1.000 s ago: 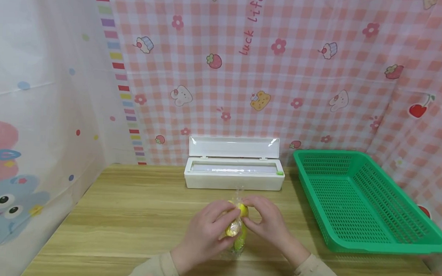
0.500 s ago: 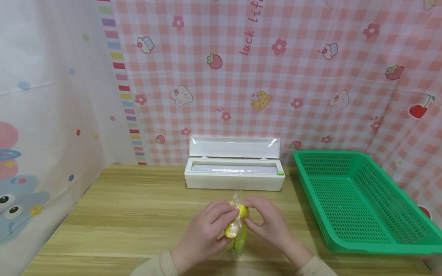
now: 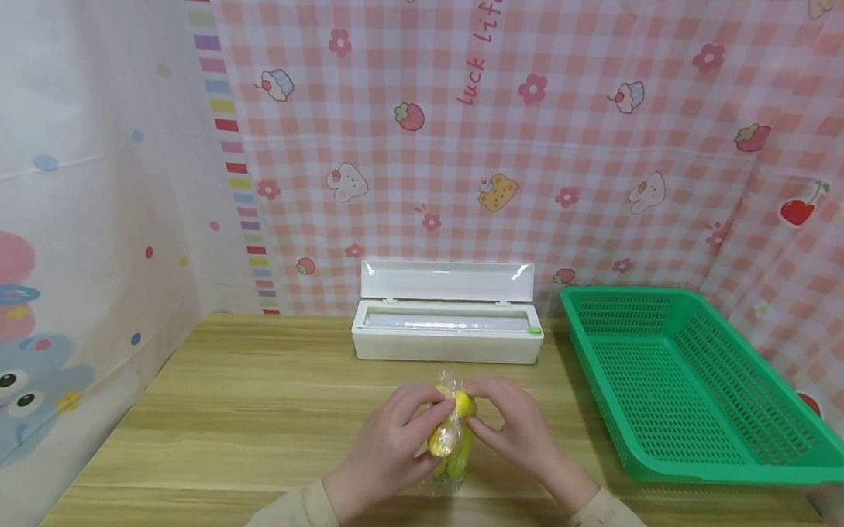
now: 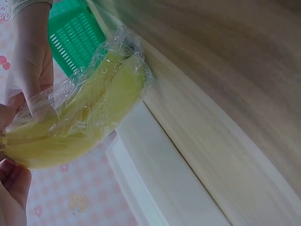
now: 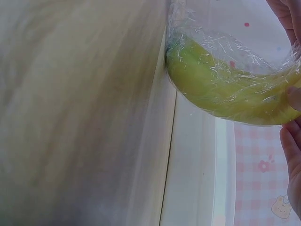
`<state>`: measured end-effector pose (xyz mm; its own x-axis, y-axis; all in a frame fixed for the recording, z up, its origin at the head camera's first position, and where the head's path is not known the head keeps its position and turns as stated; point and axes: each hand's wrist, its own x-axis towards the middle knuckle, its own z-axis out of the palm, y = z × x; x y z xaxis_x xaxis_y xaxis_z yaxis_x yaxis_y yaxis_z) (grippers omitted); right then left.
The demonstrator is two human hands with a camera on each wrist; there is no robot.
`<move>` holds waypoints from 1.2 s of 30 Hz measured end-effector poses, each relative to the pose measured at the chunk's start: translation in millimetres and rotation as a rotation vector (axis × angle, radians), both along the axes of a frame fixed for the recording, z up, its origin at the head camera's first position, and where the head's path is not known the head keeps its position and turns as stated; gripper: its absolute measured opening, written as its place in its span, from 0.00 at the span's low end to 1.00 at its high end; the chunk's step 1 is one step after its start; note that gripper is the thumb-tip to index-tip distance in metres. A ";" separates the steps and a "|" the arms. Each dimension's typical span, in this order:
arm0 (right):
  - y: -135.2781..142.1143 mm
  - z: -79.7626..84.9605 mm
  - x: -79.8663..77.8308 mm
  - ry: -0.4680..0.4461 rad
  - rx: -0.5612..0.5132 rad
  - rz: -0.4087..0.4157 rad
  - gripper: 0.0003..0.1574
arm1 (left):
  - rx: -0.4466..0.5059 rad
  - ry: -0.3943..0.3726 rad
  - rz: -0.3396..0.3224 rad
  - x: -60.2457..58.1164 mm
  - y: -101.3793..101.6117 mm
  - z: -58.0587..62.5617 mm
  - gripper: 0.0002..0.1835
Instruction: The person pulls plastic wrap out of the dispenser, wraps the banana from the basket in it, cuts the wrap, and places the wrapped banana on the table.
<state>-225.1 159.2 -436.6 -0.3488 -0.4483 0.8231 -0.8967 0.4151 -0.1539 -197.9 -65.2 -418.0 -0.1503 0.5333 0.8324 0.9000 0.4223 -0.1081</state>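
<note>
A small bunch of bananas [image 3: 460,455] in clear cling film [image 4: 123,42] stands nearly upright between my hands, at the front middle of the wooden table in the head view. Its upper end is yellow and its lower end greener. My left hand [image 3: 391,441] grips the upper part from the left, thumb and fingers curled over it. From the right, my right hand [image 3: 517,426] pinches the same end between thumb and fingertips. Crinkled film sticks up above the fingers. In the right wrist view the curved, wrapped bananas [image 5: 235,92] reach down close to the tabletop.
Behind the hands stands a white cling film dispenser [image 3: 447,346] with its lid [image 3: 448,281] raised. A green slotted plastic basket [image 3: 602,398] sits on the right side of the table [image 3: 249,412]. Patterned cloth [image 3: 426,155] hangs at the back and sides.
The film's loose top has shifted slightly left and lower between the fingers. More of the bananas' lower end shows. Both hands stay almost in place.
</note>
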 end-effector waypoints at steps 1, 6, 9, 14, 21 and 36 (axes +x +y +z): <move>0.3 -0.4 0.0 0.000 0.001 0.000 0.33 | -0.005 0.000 -0.004 0.2 -0.4 0.1 0.35; 1.6 -1.8 1.0 -0.036 0.009 -0.002 0.30 | -0.031 0.042 -0.073 1.5 -3.7 7.1 0.36; 1.0 -2.1 0.6 -0.032 0.009 -0.005 0.30 | -0.046 0.112 -0.104 2.4 -6.2 15.7 0.31; 1.5 -2.9 0.1 -0.026 0.013 -0.008 0.31 | -0.126 0.231 -0.117 0.4 -8.4 28.8 0.30; 1.7 -2.4 1.7 -0.059 0.024 0.002 0.30 | -0.329 0.243 -0.050 -2.7 -7.8 36.7 0.38; 1.5 -1.1 3.2 0.010 -0.007 0.045 0.29 | -0.320 0.028 0.004 -14.0 -12.6 19.3 0.45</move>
